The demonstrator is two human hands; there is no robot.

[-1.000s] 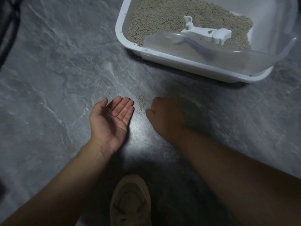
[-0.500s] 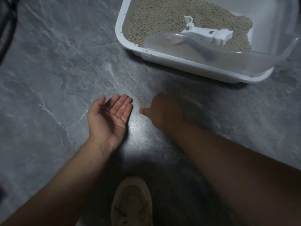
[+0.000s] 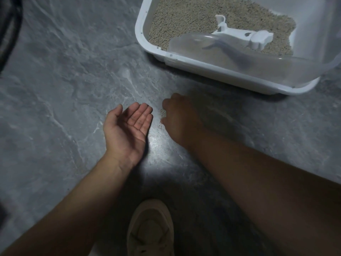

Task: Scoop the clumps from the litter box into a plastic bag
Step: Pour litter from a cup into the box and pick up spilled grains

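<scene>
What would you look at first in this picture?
First, the two hands low on the grey floor: the left hand lies palm up and cupped, and the right hand is knuckles up beside it, at a small pile of spilled litter. Next, the white litter box at the upper right, full of tan grains with a white scoop lying on top. A beige shoe peeks in at the bottom.

On the grey marbled stone floor [image 3: 55, 89], the left hand [image 3: 127, 126] is held palm up, fingers straight. Just beside it, the right hand [image 3: 180, 117] is laid knuckles up over a small pile of spilled beige litter grains [image 3: 162, 112]. A white plastic litter box [image 3: 212, 71] with a white plastic scoop [image 3: 239, 36] lying on its litter is seen beyond; a beige shoe [image 3: 150, 230] is seen below.
</scene>
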